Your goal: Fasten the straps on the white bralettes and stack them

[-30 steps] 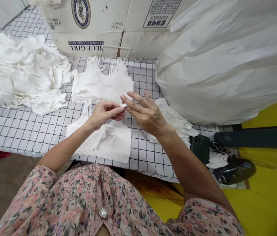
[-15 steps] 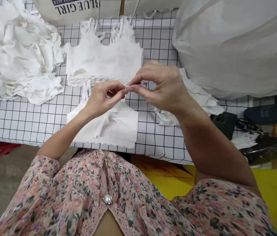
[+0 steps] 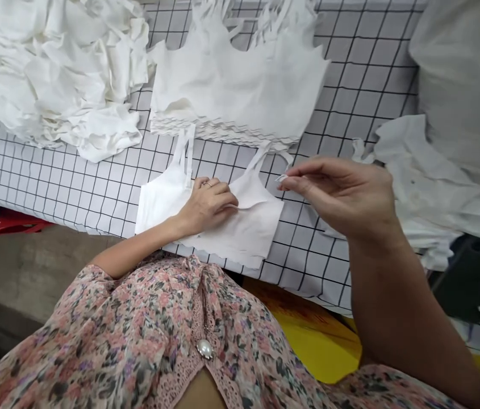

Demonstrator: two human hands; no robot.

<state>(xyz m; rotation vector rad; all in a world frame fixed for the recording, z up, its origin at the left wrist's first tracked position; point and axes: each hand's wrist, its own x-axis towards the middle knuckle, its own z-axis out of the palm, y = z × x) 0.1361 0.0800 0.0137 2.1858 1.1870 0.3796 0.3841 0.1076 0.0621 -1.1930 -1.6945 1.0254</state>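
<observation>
A white bra top [image 3: 257, 227] lies on the checked cloth near the table's front edge, its two thin straps pointing away from me. My left hand [image 3: 209, 205], with a ring on one finger, rests on its middle. The fingers are curled in, and a fold of fabric runs out from their tips. To the right, my right hand [image 3: 337, 190] is raised with thumb and forefinger pinched together on the end of a white strap [image 3: 284, 156]. This strap arches back toward the bra top's right shoulder. A neat stack of white bra tops [image 3: 240, 85] lies just behind.
Loose white garments [image 3: 65, 74] are heaped at the left. More white garments [image 3: 422, 176] lie beyond my right hand, beside a large pale bag [image 3: 470, 85]. A dark object [image 3: 470, 278] is at the right edge. The checked tablecloth [image 3: 329, 267] hangs over the front edge.
My hands have parted. The left has come down onto the bra top, while the right has drawn away to the right, still pinching. The view has shifted and tilted.
</observation>
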